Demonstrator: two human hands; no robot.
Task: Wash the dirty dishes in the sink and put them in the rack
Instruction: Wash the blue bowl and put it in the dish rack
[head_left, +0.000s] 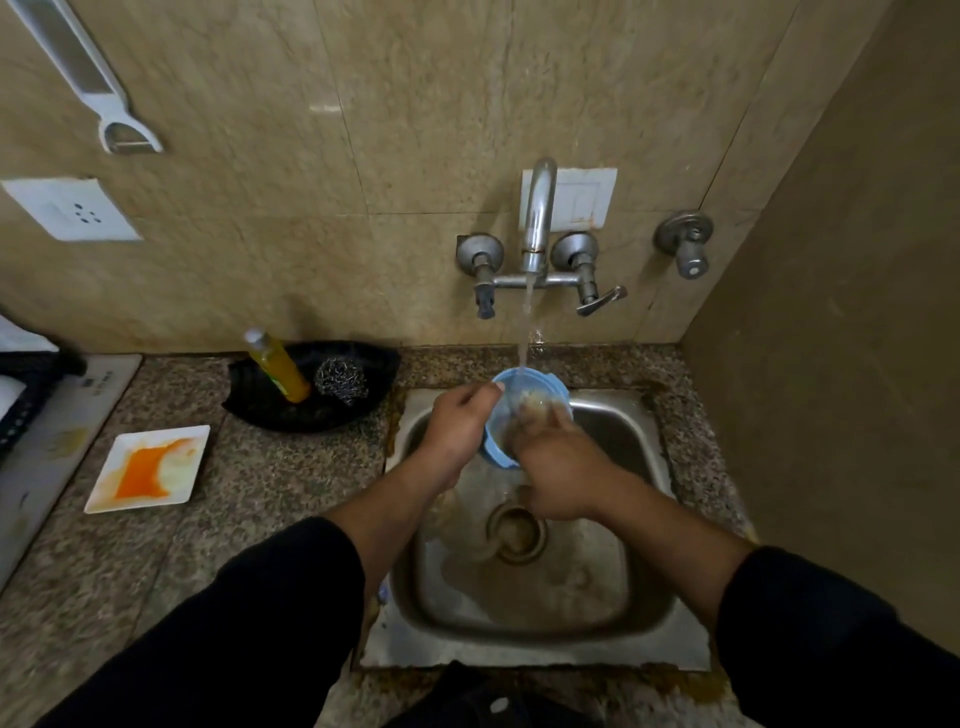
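A round, pale-blue plastic bowl (530, 392) is held tilted over the back of the square stainless-steel sink (519, 652). A thin stream from the chrome tap (537, 218) on the wall behind the sink runs into it. The left grip (457, 426) pinches the bowl's rim, fingers curled over the edge. The right grip (558, 470) reaches into the bowl; its fingers are blurred, so I cannot tell whether they are spread or curled. Left of the sink, a square white plate (148, 467) smeared orange lies on the speckled granite surface (291, 483). By the sink's back-left corner, a black tray (291, 415) holds a yellow bottle (278, 366) and a wiry steel scrubber (340, 382). Glossy beige marbled tiles (415, 130) cover the walls.
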